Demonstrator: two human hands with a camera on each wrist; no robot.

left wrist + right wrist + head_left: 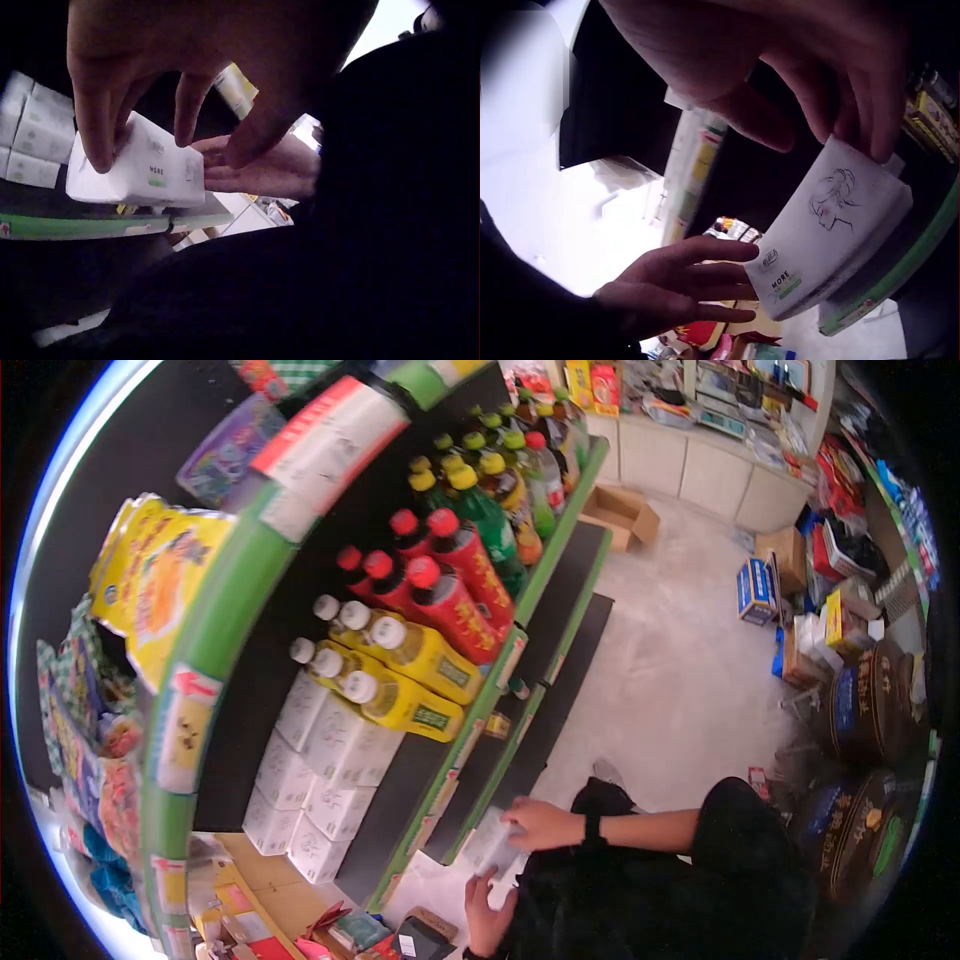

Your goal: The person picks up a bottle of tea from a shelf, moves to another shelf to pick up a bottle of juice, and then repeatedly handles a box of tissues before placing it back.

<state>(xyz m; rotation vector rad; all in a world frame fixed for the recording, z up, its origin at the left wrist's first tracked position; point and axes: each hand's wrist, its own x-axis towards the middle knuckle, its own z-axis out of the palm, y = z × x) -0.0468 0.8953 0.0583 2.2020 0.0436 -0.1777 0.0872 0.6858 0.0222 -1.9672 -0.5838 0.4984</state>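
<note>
A white tissue pack (488, 842) (154, 169) (832, 225), printed with a drawing and "MORE", is between the two hands beside the lower shelf's edge. The right hand (548, 826) (262, 166) (780, 60) touches one end with extended fingers, its thumb apart from the pack in the right wrist view. At the other end are the spread, fairly straight fingertips of the left hand (487, 915) (187, 45) (679, 281). Similar white packs (335, 760) (43, 135) stand stacked on the shelf, beside yellow bottles (415, 705).
Green-edged shelves (440, 785) run along the left, with red bottles (465, 600) and green bottles (485, 515) farther back. An open cardboard box (620, 517) sits on the floor (670, 620). Dark round containers (865, 700) and boxes line the right; assorted packages lie at bottom left.
</note>
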